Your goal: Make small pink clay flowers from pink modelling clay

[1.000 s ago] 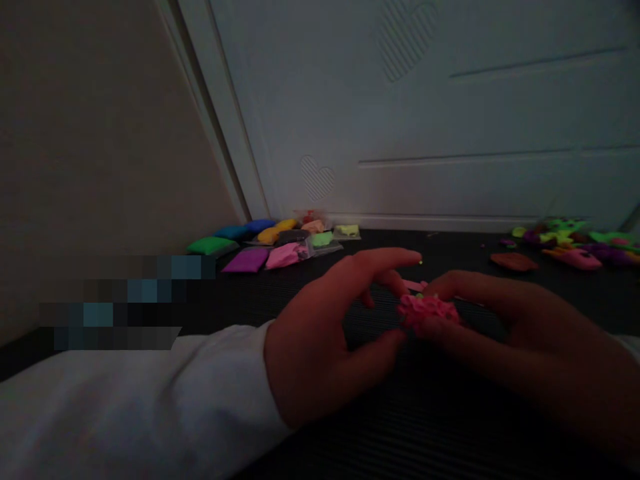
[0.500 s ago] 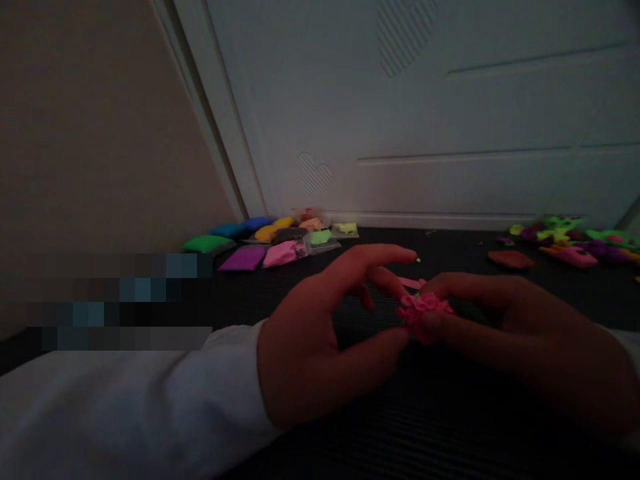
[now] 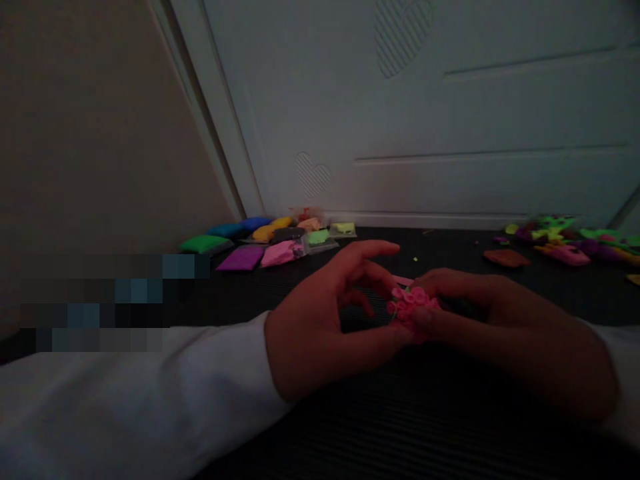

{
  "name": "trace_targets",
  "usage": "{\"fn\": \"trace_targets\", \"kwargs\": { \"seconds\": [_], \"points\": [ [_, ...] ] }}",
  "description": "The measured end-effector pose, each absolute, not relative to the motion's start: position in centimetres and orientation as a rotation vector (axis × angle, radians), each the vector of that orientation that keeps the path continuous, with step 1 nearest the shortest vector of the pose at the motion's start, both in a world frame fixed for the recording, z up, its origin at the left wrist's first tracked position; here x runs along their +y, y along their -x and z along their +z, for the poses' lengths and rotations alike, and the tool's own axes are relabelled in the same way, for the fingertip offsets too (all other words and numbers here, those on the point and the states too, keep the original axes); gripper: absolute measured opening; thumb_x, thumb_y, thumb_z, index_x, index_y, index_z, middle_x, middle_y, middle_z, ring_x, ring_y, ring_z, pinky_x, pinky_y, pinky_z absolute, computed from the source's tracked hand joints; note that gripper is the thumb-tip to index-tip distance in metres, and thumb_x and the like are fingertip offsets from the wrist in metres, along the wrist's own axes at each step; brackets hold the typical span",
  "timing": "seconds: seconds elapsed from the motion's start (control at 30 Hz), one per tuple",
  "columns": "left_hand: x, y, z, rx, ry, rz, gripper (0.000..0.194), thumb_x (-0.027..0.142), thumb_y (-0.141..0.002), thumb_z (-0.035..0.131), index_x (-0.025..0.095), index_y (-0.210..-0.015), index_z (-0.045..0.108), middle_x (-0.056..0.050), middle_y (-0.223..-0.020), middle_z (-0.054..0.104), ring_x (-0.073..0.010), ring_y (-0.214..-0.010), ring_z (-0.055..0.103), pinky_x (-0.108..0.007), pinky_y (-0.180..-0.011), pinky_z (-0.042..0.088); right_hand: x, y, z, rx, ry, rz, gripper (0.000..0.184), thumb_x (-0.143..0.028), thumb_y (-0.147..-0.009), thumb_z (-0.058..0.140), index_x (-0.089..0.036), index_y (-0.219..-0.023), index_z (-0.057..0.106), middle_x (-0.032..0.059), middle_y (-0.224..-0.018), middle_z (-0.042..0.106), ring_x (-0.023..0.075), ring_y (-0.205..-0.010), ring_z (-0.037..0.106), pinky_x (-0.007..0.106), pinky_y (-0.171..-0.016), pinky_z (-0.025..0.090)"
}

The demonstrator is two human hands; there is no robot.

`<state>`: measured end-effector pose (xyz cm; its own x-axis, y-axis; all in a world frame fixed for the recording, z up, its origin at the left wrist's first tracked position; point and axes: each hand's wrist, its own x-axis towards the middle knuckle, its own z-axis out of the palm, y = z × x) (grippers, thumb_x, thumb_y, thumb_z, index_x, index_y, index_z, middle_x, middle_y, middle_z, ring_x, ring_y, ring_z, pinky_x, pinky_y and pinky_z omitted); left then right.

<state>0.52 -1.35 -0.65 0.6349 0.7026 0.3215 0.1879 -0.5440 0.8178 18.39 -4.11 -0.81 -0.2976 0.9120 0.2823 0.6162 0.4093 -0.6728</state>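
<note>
While your right hand point(image 3: 520, 340) pinches pink rosette cluster point(image 3: 414, 298), half-open left hand point(image 3: 317, 327) should steady left edge lightly.

matt, bumpy pink clay flower cluster point(image 3: 414, 308), black tabletop point(image 3: 370, 427) with fine ridged grain, clear plastic bags point(image 3: 327, 245) with wrinkled sheen, smooth painted white door point(image 3: 300, 100) with ribbed hearts, soft creased cloth sleeve point(image 3: 200, 393)

Black table point(image 3: 380, 413), colourful clay packets point(image 3: 240, 258), brown piece point(image 3: 506, 258)
</note>
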Motion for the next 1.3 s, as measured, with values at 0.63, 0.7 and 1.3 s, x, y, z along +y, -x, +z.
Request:
{"fn": "trace_targets", "kwargs": {
  "seconds": [0.63,0.7,1.3],
  "points": [
    [0.9,-0.5,-0.7,0.794,-1.724,0.817,0.061,0.007,-0.060,0.062,0.020,-0.113,0.035,0.000,-0.086,0.050,-0.0095,-0.074,0.053,-0.026,-0.069,0.043,-2.5,-20.9,-1.3,-2.247,1.135,-0.053,0.018,-0.022,-0.077,0.045,-0.019,-0.082,0.061,0.0032,-0.087,0.058,0.0166,-0.082,0.052,0.033,-0.073,0.038],
    [1.2,-0.3,-0.8,0.799,-1.717,0.817,0.061,0.006,-0.061,0.062,0.020,-0.114,0.035,0.000,-0.087,0.049,-0.0095,-0.076,0.053,-0.025,-0.070,0.042,-1.9,-21.8,-0.3,-2.309,1.121,-0.124,0.019,-0.021,-0.076,0.043,-0.019,-0.083,0.062,0.0039,-0.090,0.058,0.0167,-0.084,0.052,0.033,-0.076,0.038],
    [1.2,-0.2,-0.8,0.826,-1.717,0.719,0.056,0.013,-0.065,0.060,0.020,-0.114,0.034,-0.003,-0.095,0.050,-0.0108,-0.077,0.055,-0.028,-0.071,0.044,0.1,-24.1,-0.3,-2.559,1.615,-0.201,0.018,-0.024,-0.073,0.044,-0.019,-0.078,0.060,0.0028,-0.069,0.056,0.0134,-0.060,0.052,0.026,-0.054,0.040]
  ]
}}
